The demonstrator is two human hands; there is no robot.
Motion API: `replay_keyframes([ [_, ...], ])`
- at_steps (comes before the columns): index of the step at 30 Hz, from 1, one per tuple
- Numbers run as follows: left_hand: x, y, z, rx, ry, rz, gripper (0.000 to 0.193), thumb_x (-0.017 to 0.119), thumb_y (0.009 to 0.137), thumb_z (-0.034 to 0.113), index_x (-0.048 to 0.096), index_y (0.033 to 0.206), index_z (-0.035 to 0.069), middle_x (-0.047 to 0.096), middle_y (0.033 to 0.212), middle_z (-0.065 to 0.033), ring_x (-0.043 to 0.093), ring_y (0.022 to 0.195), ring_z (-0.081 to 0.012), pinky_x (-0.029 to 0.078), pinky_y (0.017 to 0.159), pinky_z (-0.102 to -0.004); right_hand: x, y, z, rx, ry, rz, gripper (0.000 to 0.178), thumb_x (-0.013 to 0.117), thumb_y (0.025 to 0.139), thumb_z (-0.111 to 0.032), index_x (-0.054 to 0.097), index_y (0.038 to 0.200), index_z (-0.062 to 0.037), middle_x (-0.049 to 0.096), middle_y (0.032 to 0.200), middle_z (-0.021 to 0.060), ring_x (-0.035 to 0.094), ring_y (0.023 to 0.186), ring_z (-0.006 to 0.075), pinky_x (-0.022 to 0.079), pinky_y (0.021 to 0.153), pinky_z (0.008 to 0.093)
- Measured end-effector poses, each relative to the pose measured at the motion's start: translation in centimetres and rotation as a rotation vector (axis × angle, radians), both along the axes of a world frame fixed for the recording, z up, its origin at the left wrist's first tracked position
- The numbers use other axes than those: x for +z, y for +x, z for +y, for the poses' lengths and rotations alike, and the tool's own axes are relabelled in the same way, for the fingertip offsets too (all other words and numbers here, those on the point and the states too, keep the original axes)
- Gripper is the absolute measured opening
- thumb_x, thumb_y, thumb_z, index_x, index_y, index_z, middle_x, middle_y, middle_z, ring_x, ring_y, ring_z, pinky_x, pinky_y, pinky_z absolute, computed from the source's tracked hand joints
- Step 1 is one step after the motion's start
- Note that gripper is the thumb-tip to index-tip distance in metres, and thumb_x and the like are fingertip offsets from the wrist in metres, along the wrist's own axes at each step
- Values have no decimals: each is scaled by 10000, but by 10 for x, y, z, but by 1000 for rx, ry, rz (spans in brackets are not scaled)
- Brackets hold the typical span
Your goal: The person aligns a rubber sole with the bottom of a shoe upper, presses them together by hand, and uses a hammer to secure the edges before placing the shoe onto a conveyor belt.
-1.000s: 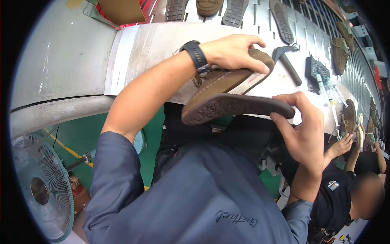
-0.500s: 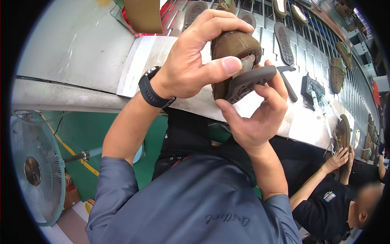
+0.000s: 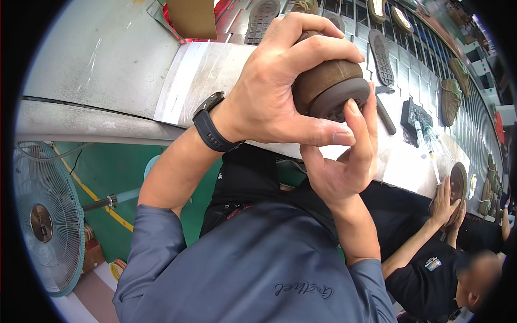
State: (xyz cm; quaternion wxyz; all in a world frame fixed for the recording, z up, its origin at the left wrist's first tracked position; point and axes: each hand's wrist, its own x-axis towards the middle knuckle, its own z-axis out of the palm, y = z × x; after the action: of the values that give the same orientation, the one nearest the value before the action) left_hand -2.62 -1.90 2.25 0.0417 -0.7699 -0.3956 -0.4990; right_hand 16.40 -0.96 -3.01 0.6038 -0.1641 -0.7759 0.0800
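A: Left hand point(image 3: 277, 89)?
B: Gripping. Fingers over the top of the brown shoe point(image 3: 331, 74), thumb stretched across the near side, level with the right hand point(image 3: 344, 169).
A: Right hand doing what?
B: Closed on the dark sole point(image 3: 336, 98) from below, fingers curled up, fingertips on its tread side. Thumb tip hidden behind the left thumb.
A: Sole vs shoe?
B: Against the upper at the visible rounded end. Rest is covered by hands, can't tell the fit there.
A: Where's the shoe?
B: Held up over the near edge of the counter point(image 3: 183, 81), between both hands.
A: Nearby?
B: To the right: dark-handled tool point(image 3: 386, 116), black block point(image 3: 411, 112), syringes point(image 3: 423, 141). Beyond, a loose sole point(image 3: 381, 56) on the slatted conveyor point(image 3: 412, 59). Further right, a co-worker's hand point(image 3: 444, 204) on another shoe point(image 3: 458, 180).
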Motion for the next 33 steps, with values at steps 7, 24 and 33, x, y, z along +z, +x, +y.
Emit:
replay_keyframes([
  [7, -2, -1, 1, -5, 6, 4, 881, 873, 741, 688, 698, 1301, 31, 632, 1309, -200, 650, 1163, -309, 552, 971, -412, -3, 1, 0, 26, -29, 16, 685, 859, 767, 60, 593, 1393, -21, 619, 1376, 348, 589, 1341, 555, 631, 1006, 537],
  [24, 4, 4, -7, -3, -29, -12, 587, 804, 878, 451, 705, 1252, 9, 635, 1322, -236, 651, 1171, -316, 545, 983, -420, -1, 5, -6, 42, -74, 7, 750, 888, 684, 89, 626, 1376, -37, 525, 1453, 425, 597, 1332, 557, 617, 1022, 523],
  [33, 13, 7, -15, 1, 25, 28, 360, 700, 975, 258, 707, 1183, -34, 759, 1183, -204, 677, 1186, -365, 509, 1063, -452, -1, -1, -8, 40, -58, 36, 714, 865, 661, 108, 680, 1332, -53, 543, 1449, 418, 628, 1302, 548, 610, 1016, 517],
])
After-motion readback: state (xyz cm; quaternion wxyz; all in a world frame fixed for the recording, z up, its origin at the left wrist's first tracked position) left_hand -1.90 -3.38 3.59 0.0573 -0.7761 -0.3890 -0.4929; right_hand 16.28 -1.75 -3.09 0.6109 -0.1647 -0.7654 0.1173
